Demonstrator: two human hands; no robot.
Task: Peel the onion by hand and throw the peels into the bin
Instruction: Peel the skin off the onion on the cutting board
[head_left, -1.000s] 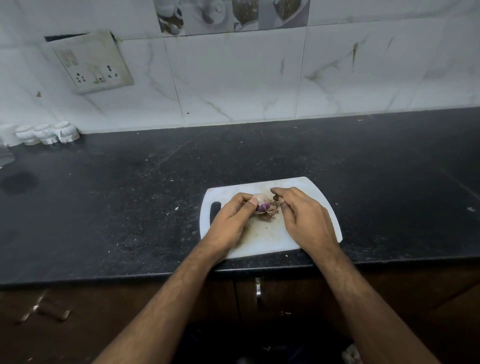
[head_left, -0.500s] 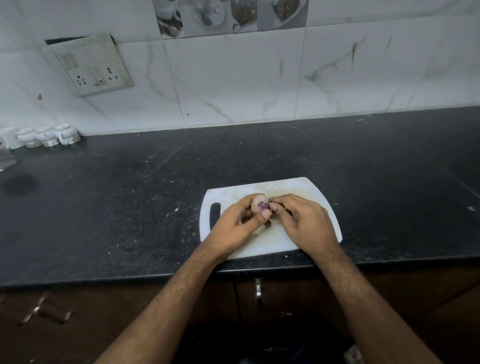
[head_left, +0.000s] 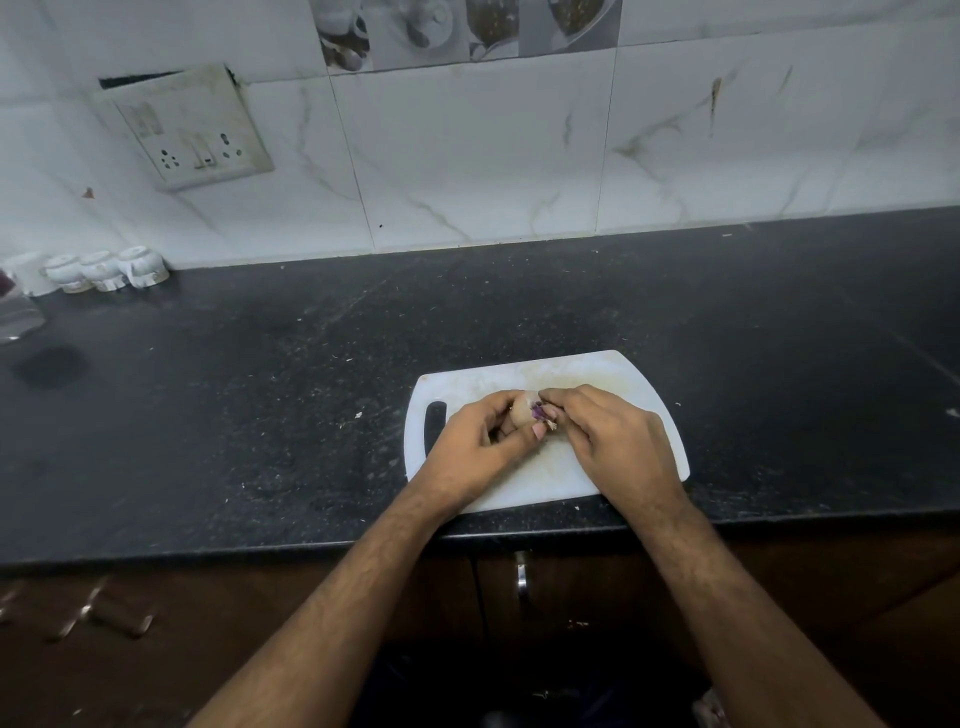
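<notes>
Both hands are over the white cutting board (head_left: 639, 384), which lies at the front edge of the black desk (head_left: 260, 415). The left hand (head_left: 483, 441) has its fingers curled round the small onion (head_left: 522, 410). The right hand (head_left: 613, 441) pinches a purple scrap of peel (head_left: 537, 412) at the onion's exposed end. Small white cups (head_left: 104, 269) stand far left by the tiled wall (head_left: 467, 156).

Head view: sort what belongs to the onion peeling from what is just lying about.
In use:
- onion, gripped by the left hand
- purple peel, pinched by the right hand
- cutting board beneath

Lying about:
- white cups by the wall
- socket plate
- glass at far left

No bin in view.
</notes>
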